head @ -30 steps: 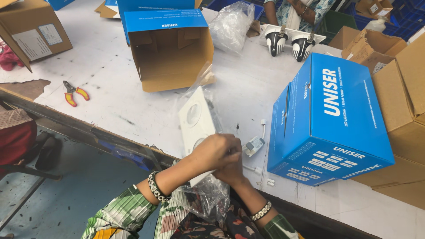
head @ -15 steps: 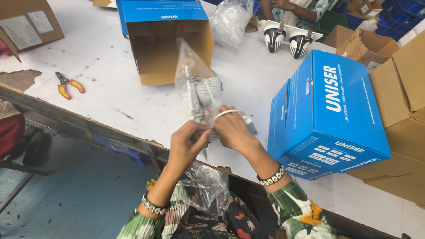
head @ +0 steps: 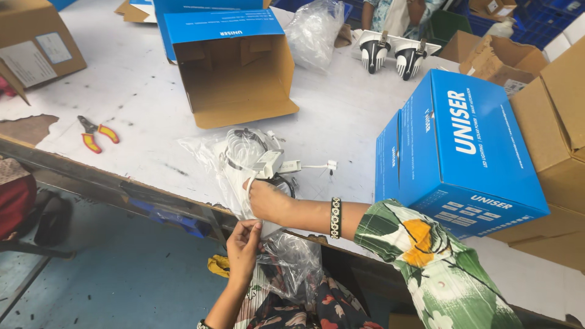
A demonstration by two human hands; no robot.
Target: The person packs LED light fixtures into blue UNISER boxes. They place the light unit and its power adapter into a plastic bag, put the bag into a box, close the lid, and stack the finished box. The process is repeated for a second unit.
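A clear plastic bag (head: pixel 226 159) lies at the near edge of the white table (head: pixel 122 103), with a light fitting, a small white driver box (head: pixel 268 162) and a white cable with plug (head: pixel 317 165) showing at its mouth. My right hand (head: pixel 267 201) rests on the bag's near end and grips the plastic and the fitting. My left hand (head: pixel 244 242), below the table edge, pinches the hanging lower edge of the same bag. More crumpled clear plastic (head: pixel 291 265) lies in my lap.
An open blue-and-brown carton (head: pixel 234 70) lies on its side behind the bag. A closed blue box (head: pixel 463 152) stands at the right, brown cartons (head: pixel 560 109) beyond it. Red-handled pliers (head: pixel 94 134) lie at left. Two black-and-white lamp fittings (head: pixel 390 55) stand at the back, by another person.
The bagged fitting, held up in both hands before, now lies on the table edge. My left hand has dropped below the edge, holding the bag's end.
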